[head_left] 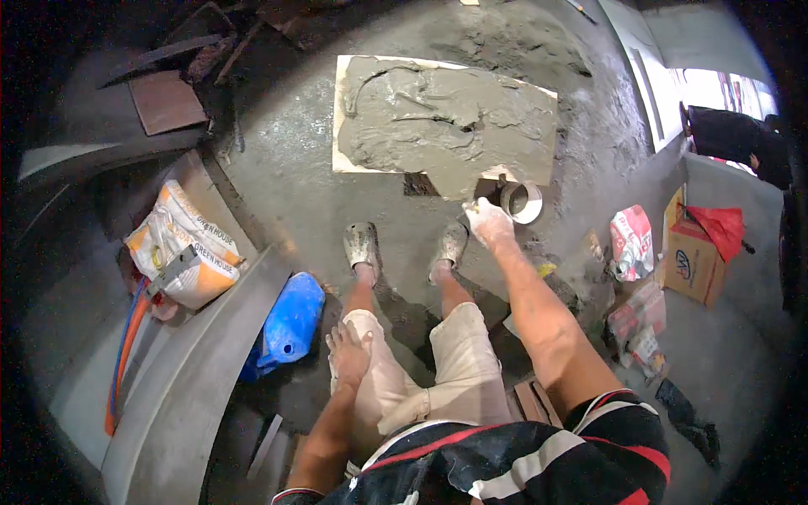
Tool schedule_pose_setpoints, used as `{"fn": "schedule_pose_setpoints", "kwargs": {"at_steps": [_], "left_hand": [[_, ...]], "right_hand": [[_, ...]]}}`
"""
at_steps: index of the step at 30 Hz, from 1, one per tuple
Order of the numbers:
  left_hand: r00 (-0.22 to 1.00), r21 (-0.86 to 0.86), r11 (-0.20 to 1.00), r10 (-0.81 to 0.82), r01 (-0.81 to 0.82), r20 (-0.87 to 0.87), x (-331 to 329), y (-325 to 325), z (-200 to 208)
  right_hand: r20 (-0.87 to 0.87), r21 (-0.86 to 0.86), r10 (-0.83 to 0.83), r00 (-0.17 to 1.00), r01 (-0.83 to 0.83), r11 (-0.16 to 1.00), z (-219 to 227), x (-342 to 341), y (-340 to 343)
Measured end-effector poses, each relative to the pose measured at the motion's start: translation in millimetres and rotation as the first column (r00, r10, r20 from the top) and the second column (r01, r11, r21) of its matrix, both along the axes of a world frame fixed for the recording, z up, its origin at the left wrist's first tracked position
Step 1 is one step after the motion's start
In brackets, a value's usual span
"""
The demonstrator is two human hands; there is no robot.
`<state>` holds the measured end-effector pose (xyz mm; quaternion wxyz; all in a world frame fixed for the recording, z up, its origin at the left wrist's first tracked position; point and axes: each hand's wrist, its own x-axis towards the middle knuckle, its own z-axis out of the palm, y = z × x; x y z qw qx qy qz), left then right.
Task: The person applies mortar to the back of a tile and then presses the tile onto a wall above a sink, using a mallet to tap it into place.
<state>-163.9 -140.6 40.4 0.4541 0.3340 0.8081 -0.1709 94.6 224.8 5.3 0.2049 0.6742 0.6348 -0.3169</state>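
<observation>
Wet grey mortar is spread thickly over a pale tile lying on the floor in front of my feet. Some of it sags past the tile's near edge. My right hand, dusted pale, is closed just short of that edge around a small tool with a yellowish part; most of the tool is hidden by my fingers. Right beside this hand is a white round container, grey inside, seemingly tilted. My left hand lies flat on my left knee, fingers spread, holding nothing.
Mortar-smeared floor surrounds the tile. To the left are a blue plastic container, a grey ledge and a white-orange bag. A cardboard box and red-white bags stand right. A brown tile lies far left.
</observation>
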Motion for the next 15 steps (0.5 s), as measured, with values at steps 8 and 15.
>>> {"fn": "schedule_pose_setpoints", "kwargs": {"at_steps": [8,15], "left_hand": [[0.998,0.007,0.998,-0.063,0.063,-0.016,9,2,0],[0.996,0.011,0.997,-0.076,0.076,-0.044,17,9,5]], "right_hand": [[-0.268,0.071,-0.247,0.931,0.275,0.959,-50,34,38],[0.012,0.043,-0.255,0.967,0.254,0.966,-12,92,13]]}}
